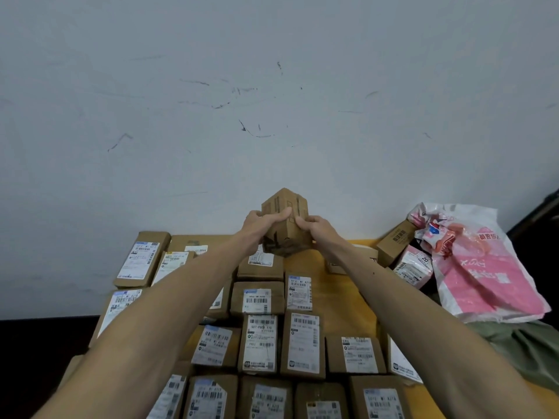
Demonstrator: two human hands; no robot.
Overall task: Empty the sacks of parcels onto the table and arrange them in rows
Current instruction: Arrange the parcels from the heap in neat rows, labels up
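A scuffed white wall (272, 86) fills the upper half of the frame. Below it, a yellow tabletop (341, 285) carries rows of flat brown cardboard parcels with white barcode labels (260, 343), spread across the lower centre and left. A crumpled pink-and-white plastic sack (484, 267) lies at the right edge, with a few parcels just beside it. At centre, a small brown cardboard box (286, 222) is held tilted above the far rows. The left hand (260, 225) and right hand (314, 226) grip its opposite sides with curled fingers.
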